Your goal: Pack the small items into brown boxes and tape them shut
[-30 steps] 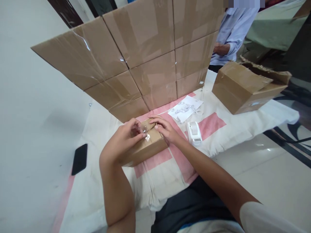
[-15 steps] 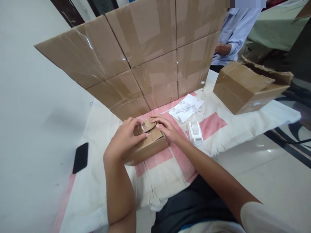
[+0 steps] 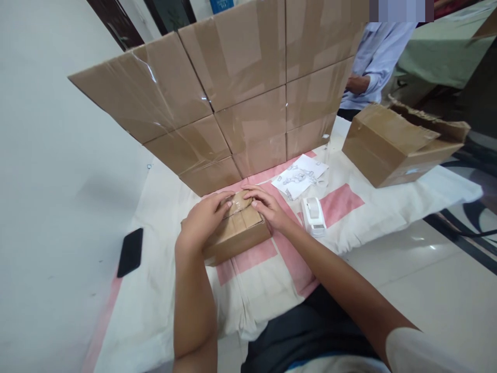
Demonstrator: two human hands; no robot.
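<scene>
A small brown cardboard box (image 3: pixel 236 242) lies on the bed-like surface in front of me, its top under both hands. On the box top is a shiny tan piece (image 3: pixel 238 203), perhaps a roll of packing tape. My left hand (image 3: pixel 204 218) curls over the box from the left, thumb and fingers against the tan piece. From the right, my right hand (image 3: pixel 267 206) grips the other side of that piece with bent fingers. A white tape dispenser (image 3: pixel 314 216) stands to the right of the box.
Behind the box rises a wall of taped cardboard boxes (image 3: pixel 248 129). A printed sheet (image 3: pixel 298 177) lies before it, and an open carton (image 3: pixel 392 150) stands at the right. A black phone (image 3: pixel 130 252) rests at the left. At the back right is a person in a light shirt (image 3: pixel 378 57).
My left thumb has moved up from the box's top seam onto the tan piece, and the left fingers have drawn closer together. The whole view has shifted slightly.
</scene>
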